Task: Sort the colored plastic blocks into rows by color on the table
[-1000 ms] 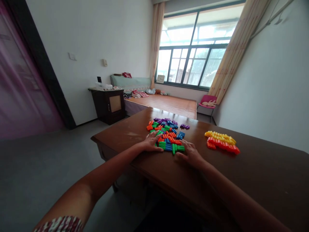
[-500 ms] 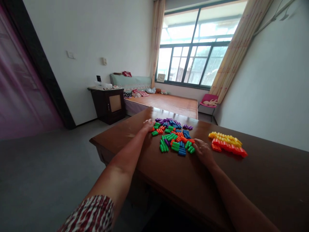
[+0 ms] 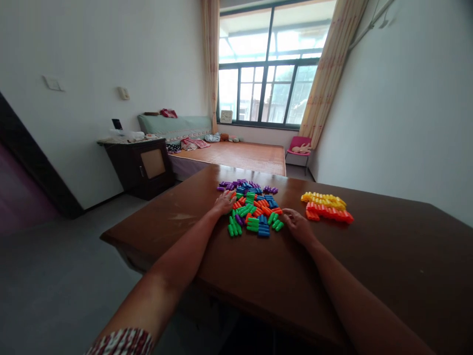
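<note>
Small ribbed plastic toy pieces in green [image 3: 253, 225], blue [image 3: 263, 230], orange [image 3: 260, 203] and purple [image 3: 229, 186] lie in a loose pile on a brown wooden table [image 3: 236, 276]. At the pile's left edge, my left hand [image 3: 223, 202] rests with fingers stretched against orange and green pieces; its fingertips are partly hidden. My right hand [image 3: 297, 226] lies low on the opposite side, fingers extended, the tips close beside an orange piece and a green cluster [image 3: 275, 222]. No piece shows inside either palm.
Right of the pile, yellow pieces [image 3: 325, 199] and red-orange pieces [image 3: 330, 213] sit in joined rows. Beyond the table are a bed [image 3: 244, 155], a dark cabinet [image 3: 138, 167] and a pink chair [image 3: 297, 146]. The table's left corner [image 3: 105, 237] juts out.
The view has swung right. Along the pile's left side my left hand has come nearer to me, and green pieces there are covered or shifted inward. My right hand stays at the right edge.
</note>
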{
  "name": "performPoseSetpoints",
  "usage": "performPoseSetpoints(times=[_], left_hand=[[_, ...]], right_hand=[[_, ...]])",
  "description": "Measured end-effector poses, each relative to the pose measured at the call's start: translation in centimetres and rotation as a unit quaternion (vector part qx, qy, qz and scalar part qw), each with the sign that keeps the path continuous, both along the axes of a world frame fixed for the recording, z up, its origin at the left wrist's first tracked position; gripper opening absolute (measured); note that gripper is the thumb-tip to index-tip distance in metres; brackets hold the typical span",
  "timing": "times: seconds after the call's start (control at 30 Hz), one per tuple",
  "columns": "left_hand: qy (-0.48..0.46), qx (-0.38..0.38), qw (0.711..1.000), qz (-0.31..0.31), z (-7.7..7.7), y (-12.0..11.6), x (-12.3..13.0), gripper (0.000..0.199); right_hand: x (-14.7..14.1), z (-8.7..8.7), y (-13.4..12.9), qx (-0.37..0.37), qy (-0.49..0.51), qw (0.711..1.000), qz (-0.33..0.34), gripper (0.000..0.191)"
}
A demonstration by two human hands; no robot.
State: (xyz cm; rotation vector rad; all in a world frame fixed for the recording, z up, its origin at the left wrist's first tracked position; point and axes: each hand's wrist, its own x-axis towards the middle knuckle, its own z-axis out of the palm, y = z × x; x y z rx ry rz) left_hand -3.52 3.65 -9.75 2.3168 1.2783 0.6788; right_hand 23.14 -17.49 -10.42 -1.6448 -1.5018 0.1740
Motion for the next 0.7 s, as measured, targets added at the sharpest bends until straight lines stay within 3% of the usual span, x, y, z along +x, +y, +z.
performPoseSetpoints(times=[0.13, 0.3, 0.5, 0.7], left_hand=[[-0.026, -0.010, 0.995, -0.094, 0.3, -1.5, 1.3, 0.060], [-0.122, -0.084, 0.961, -0.234, 1.6, -2.8, 0.5, 0.084], [-0.166, -0.146, 0.943, -0.249, 2.9, -1.9, -2.2, 0.085], [-0.103, -0.274, 0.912, -0.289, 2.9, -0.3, -4.5, 0.073]], right_hand=[[0.0, -0.2, 0.0, -0.014, -0.039, 0.999, 0.030, 0.032], [0.0, -0.3, -0.1, -0.018, 0.001, 0.998, 0.068, 0.029], [-0.5, 0.2, -0.1, -0.008, 0.047, 0.998, 0.051, 0.028], [-0.6, 0.5, -0.2, -0.012, 0.043, 0.998, 0.045, 0.031]])
